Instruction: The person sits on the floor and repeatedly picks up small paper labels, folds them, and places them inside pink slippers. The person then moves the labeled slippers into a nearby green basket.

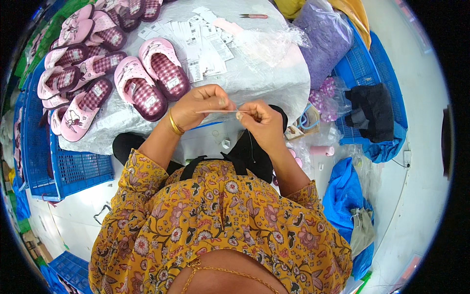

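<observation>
Both hands are raised close together over my lap, at the near edge of the table. My left hand (198, 105) is closed in a pinch on a thin pale-pink flat piece (211, 111), seen nearly edge-on. At its other end my right hand (263, 122) pinches with thumb and forefinger. A fine dark thread (251, 142) hangs below the right hand. Just beyond my left hand stands a pair of pink slippers, the nearer one (129, 73) and its mate (156, 49), with plaid insoles and dark maroon edges.
More pink slippers (73, 73) are heaped at the left, by a blue crate (81, 171). Paper labels (196, 44) and red-handled thread snips (254, 16) lie on the plastic-covered table (274, 73). At the right are a bag of purple material (323, 44) and a black cloth (372, 110).
</observation>
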Demonstrator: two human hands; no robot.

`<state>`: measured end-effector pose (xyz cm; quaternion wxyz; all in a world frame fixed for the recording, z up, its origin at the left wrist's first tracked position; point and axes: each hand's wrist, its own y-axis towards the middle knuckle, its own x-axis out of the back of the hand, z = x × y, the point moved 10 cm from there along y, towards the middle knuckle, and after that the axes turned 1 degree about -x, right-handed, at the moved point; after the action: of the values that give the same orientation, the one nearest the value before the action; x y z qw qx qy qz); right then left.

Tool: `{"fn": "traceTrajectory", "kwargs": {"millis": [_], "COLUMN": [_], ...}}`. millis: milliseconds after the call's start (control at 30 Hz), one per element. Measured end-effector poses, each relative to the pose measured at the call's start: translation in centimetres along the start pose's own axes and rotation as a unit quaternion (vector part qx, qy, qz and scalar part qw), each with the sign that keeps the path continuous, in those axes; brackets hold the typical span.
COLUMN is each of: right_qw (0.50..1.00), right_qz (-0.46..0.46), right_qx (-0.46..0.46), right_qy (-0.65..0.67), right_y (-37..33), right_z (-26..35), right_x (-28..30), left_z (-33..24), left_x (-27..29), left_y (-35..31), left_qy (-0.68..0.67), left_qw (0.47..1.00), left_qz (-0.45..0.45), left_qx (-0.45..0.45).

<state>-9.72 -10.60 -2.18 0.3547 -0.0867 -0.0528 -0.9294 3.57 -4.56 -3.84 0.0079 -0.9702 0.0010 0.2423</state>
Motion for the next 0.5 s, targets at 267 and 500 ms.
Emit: {"fn": "traceTrajectory", "kwargs": {"millis": [267, 500], "right_qw": [0.998, 0.987], "right_qz": [0.02, 0.03], "right_qx": [0.049, 0.128], "right_qy": [-0.046, -0.094], "right_y": [-0.2, 1.2], "right_z": [0.6, 3.0], "right_x": [-1.2, 0.0], "left_z": [0.6, -4.1], "left_x": [0.3, -0.4], "left_y": [-0.7, -2.4], "left_qy": [0.22, 0.463], "left_qw": [0.974, 0.876], "left_qz": [0.001, -0.088], "left_qx": [0.047, -0.108]}}
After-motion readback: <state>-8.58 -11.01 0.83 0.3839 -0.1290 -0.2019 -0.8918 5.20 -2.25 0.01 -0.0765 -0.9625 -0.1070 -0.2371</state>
